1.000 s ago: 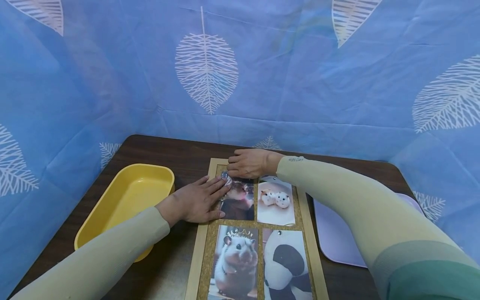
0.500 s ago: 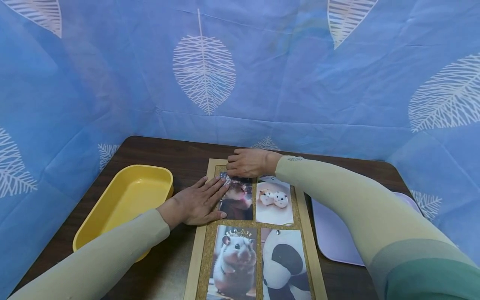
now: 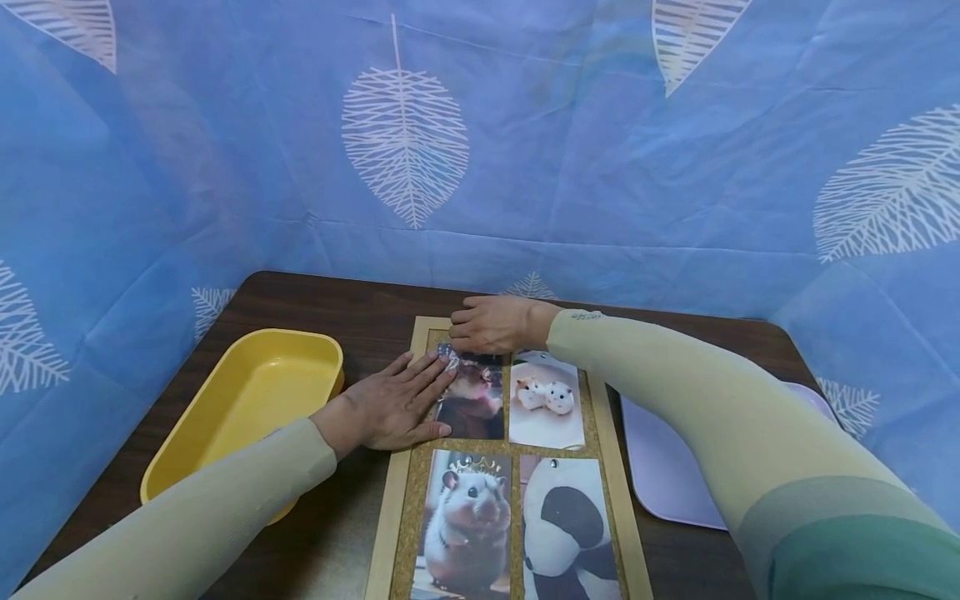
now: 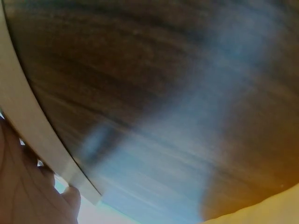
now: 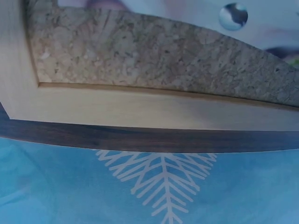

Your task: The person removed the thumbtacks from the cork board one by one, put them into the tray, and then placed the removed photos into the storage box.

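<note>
A wood-framed cork board (image 3: 517, 446) lies on the table with photos in two columns. My left hand (image 3: 393, 404) rests on its left side, fingers straight and spread, fingertips on the left edge of the dark upper-left photo (image 3: 476, 408). My right hand (image 3: 498, 323) is at that photo's top edge with curled fingers; whatever lies under or between the fingertips is hidden. Beside it is a photo of two small white animals (image 3: 546, 404). A round shiny pin (image 5: 233, 17) shows on a photo in the right wrist view. Below are a crowned hamster photo (image 3: 468, 533) and a panda photo (image 3: 566, 525).
To the left stands a deep yellow tray (image 3: 247, 400), partly behind the left forearm. A flat lilac tray (image 3: 667, 467) lies to the right, partly under the right arm. A blue leaf-patterned cloth (image 3: 510, 167) hangs behind the dark wooden table (image 3: 360, 308).
The whole head view has shifted slightly. Both hands stay at the same places on the upper-left photo, with no clear finger movement.
</note>
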Tool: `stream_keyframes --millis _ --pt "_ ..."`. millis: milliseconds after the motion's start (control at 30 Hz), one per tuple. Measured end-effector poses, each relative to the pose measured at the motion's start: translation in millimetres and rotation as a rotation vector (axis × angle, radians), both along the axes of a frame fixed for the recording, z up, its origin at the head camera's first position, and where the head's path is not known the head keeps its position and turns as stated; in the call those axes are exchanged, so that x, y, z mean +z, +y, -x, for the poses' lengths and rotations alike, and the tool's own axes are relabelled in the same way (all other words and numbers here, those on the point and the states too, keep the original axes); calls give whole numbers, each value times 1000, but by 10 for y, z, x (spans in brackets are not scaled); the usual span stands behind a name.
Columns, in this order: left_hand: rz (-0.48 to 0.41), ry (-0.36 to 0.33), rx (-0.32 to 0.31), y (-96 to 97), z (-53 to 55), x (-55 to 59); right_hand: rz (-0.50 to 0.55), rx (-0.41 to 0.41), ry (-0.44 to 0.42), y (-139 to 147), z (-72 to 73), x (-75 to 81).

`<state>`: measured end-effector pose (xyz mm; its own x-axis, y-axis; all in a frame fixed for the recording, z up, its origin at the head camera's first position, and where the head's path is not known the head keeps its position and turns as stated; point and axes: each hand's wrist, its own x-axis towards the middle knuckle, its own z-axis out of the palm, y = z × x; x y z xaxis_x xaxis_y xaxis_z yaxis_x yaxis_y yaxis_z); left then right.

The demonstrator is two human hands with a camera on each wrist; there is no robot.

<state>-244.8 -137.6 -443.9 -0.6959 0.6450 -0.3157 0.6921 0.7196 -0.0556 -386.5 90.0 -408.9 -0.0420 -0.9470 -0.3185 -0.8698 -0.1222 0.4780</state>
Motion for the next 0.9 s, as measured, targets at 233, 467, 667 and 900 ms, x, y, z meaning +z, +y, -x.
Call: stream_keyframes --millis 233,467,667,900 --pt "-13 6 -3 -12 -25 56 -4 5 4 -31 -3 6" --pt "-20 6 -3 -17 -21 58 -19 -2 -2 -31 -20 43" --pt "-17 5 -8 -18 -15 73 -39 1 42 -25 -27 32" --pt "-26 -16 -3 -9 -16 62 -76 -16 68 -45 -32 -1"
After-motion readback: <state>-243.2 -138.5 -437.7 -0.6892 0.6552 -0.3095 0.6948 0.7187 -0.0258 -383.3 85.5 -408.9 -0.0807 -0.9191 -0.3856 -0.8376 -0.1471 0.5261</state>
